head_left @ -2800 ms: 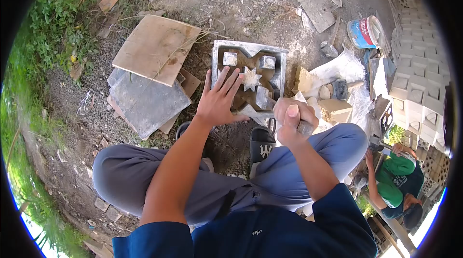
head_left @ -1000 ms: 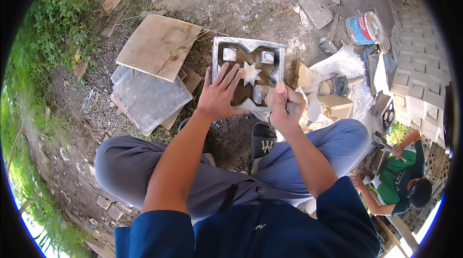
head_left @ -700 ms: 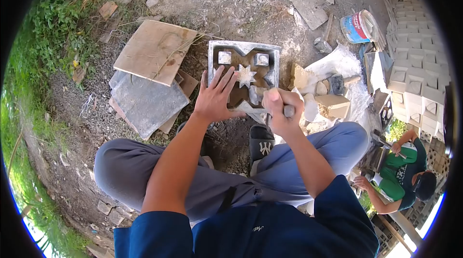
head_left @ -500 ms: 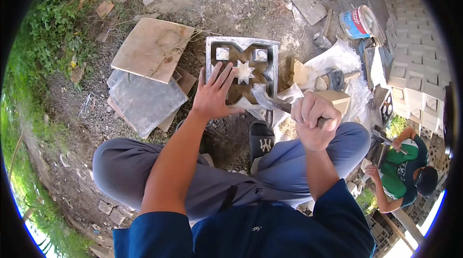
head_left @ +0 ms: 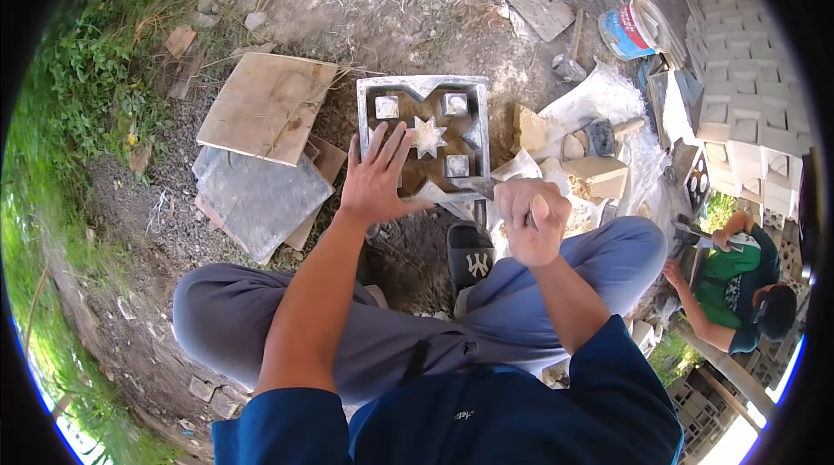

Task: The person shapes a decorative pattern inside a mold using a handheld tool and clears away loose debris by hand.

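A square grey metal mould (head_left: 422,84) with raised square blocks and a star-shaped centre (head_left: 428,136) lies on the ground in front of me. My left hand (head_left: 378,176) rests over its near left corner, fingers spread. My right hand (head_left: 532,215) is wrapped round the handle of a hand tool with a flat grey metal end (head_left: 473,187). That end lies at the mould's near right corner; whether it is a trowel or a hammer I cannot tell. Brown material shows inside the mould, between the blocks.
Stacked boards (head_left: 265,109) lie left of the mould. On the right are a white sheet (head_left: 599,100) with stones and block pieces, a paint bucket (head_left: 634,29), and stacked pale blocks (head_left: 738,109). Another person (head_left: 738,278) works at lower right. My sandal (head_left: 470,256) is near the mould.
My right hand and the tool have moved left and slightly down, the metal end now lower on the mould's near edge. My left hand stays spread on the mould. The view has shifted slightly.
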Action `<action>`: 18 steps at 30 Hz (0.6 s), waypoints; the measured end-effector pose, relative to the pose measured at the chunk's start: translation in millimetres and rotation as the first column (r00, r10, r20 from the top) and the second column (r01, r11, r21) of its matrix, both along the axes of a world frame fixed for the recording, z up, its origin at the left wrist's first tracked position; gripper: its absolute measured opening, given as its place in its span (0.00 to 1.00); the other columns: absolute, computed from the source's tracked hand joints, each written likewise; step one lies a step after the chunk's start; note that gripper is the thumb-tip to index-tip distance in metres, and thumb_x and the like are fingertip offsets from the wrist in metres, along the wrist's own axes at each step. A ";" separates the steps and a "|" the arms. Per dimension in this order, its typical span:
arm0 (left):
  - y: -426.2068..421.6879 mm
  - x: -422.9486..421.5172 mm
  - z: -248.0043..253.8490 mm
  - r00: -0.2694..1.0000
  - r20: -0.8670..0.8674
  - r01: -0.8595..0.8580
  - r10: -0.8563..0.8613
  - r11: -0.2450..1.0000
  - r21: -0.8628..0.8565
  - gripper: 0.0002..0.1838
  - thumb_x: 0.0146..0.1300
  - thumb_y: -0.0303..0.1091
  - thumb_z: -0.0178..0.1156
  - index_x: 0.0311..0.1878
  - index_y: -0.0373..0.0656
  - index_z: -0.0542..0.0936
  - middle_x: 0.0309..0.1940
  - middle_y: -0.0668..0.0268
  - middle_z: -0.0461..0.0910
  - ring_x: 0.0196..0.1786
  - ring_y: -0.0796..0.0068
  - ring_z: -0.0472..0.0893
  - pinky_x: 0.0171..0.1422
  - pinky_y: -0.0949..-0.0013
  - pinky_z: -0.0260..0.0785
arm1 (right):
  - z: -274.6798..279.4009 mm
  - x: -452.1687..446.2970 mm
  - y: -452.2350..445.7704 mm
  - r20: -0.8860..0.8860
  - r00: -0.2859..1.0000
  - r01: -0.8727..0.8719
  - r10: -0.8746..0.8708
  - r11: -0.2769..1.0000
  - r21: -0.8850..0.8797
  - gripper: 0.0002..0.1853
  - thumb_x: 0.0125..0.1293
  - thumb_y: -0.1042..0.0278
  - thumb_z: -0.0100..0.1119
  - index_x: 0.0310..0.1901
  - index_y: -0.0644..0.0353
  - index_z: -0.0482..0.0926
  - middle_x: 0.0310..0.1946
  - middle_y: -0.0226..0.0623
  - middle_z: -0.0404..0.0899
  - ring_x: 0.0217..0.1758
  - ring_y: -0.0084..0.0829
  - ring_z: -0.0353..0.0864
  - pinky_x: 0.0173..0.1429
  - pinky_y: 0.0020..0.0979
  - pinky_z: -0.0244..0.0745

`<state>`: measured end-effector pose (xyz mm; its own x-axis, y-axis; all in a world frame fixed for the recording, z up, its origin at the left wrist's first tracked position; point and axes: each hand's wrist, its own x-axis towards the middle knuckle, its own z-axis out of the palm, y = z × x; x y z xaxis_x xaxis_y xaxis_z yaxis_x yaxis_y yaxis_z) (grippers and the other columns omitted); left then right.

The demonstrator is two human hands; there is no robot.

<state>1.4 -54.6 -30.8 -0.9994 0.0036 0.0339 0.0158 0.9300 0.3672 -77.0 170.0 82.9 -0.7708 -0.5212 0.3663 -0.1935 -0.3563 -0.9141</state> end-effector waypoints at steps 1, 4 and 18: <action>-1.9 -2.1 0.0 1.000 0.000 0.001 -0.001 1.000 -0.003 0.68 0.41 0.78 0.70 0.80 0.46 0.58 0.81 0.62 0.56 0.83 0.56 0.53 0.80 0.31 0.46 | 2.9 2.3 -0.3 -0.010 0.999 -0.034 0.034 0.999 -0.001 0.33 0.79 0.47 0.48 0.17 0.60 0.60 0.13 0.31 0.59 0.15 0.27 0.56 0.22 0.31 0.48; 1.1 3.1 -1.5 1.000 -0.003 0.008 -0.008 1.000 -0.008 0.69 0.41 0.78 0.70 0.81 0.46 0.57 0.81 0.63 0.56 0.83 0.56 0.52 0.80 0.31 0.46 | -21.5 0.5 -3.0 0.007 1.000 -0.026 0.026 1.000 -0.015 0.33 0.78 0.46 0.49 0.16 0.60 0.60 0.12 0.31 0.59 0.14 0.27 0.56 0.22 0.31 0.48; 0.9 -1.1 2.9 0.999 0.037 -0.002 0.001 1.000 0.012 0.68 0.40 0.75 0.72 0.81 0.47 0.57 0.82 0.64 0.54 0.83 0.56 0.52 0.80 0.33 0.47 | -4.3 14.3 -8.3 0.002 0.999 -0.033 0.033 0.992 -0.123 0.33 0.78 0.45 0.51 0.18 0.59 0.60 0.14 0.32 0.60 0.16 0.28 0.57 0.24 0.32 0.52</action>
<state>0.4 -53.6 -28.0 -1.0000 0.0019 -0.0029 0.0007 0.9256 0.3784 -62.7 161.7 78.6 -0.7558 -0.4975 0.4258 -0.1759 -0.4720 -0.8639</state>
